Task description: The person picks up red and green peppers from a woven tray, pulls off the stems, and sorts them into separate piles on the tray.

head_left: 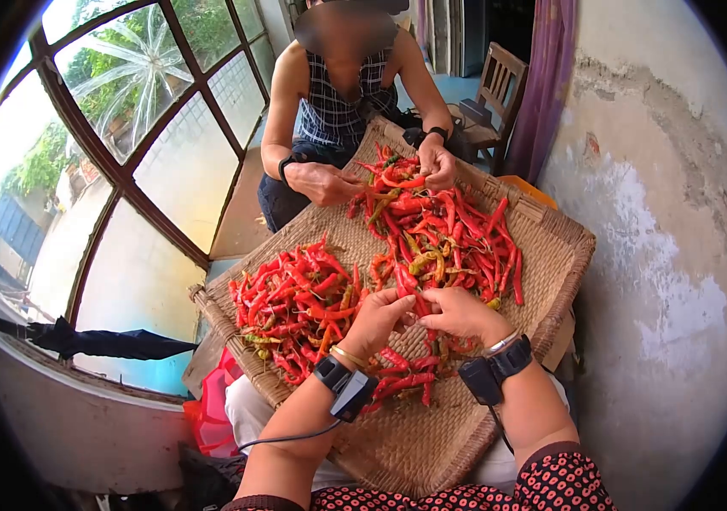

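Fingers of left hand [378, 319] and right hand [463, 313] pinch a slim red chili [420, 304]; coarse woven tray [431, 443] beneath.

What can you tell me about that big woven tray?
The woven tray is broad, flat and tan, plaited from straw-like fibre, with a thick bound rim. It lies between two seated people, bearing heaps of red chillies. The left hand and right hand handle chillies above its near part.

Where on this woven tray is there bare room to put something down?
The tray is bare at its near edge, between the forearms; in the right corner past the right pile; and in the strip between the left pile and the other person's hand. Around the left hand and right hand it is crowded.
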Motion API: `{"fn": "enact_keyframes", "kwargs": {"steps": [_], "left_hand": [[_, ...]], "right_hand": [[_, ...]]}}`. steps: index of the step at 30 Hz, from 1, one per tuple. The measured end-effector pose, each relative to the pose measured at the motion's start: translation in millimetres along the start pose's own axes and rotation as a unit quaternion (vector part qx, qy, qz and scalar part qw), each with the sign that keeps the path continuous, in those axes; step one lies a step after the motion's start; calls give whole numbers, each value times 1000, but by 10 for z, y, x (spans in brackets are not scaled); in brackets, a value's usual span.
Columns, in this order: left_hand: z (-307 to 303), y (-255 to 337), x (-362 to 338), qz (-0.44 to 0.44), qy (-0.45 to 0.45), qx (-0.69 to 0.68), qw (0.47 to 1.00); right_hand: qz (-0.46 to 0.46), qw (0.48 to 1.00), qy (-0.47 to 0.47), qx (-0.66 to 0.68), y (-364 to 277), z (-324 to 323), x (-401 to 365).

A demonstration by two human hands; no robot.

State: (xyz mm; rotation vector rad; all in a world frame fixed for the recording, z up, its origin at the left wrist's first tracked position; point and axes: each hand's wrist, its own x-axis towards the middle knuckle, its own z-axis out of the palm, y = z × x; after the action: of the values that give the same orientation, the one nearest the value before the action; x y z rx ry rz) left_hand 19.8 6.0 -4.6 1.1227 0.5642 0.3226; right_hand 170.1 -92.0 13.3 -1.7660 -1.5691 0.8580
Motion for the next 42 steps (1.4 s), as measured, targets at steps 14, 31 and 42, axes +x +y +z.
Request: {"fn": "enact_keyframes", "kwargs": {"steps": [14,31,42], "left_hand": [[41,184,191,265,88,126,952],[84,52,-54,-93,-148,319,931],[-176,-118,262,248,77,342,903]], "right_hand": [[96,994,55,8,-207,-270,-114],[78,892,251,368,-91,-217,-26],[52,907,264,324,-77,-215,-17]]}}
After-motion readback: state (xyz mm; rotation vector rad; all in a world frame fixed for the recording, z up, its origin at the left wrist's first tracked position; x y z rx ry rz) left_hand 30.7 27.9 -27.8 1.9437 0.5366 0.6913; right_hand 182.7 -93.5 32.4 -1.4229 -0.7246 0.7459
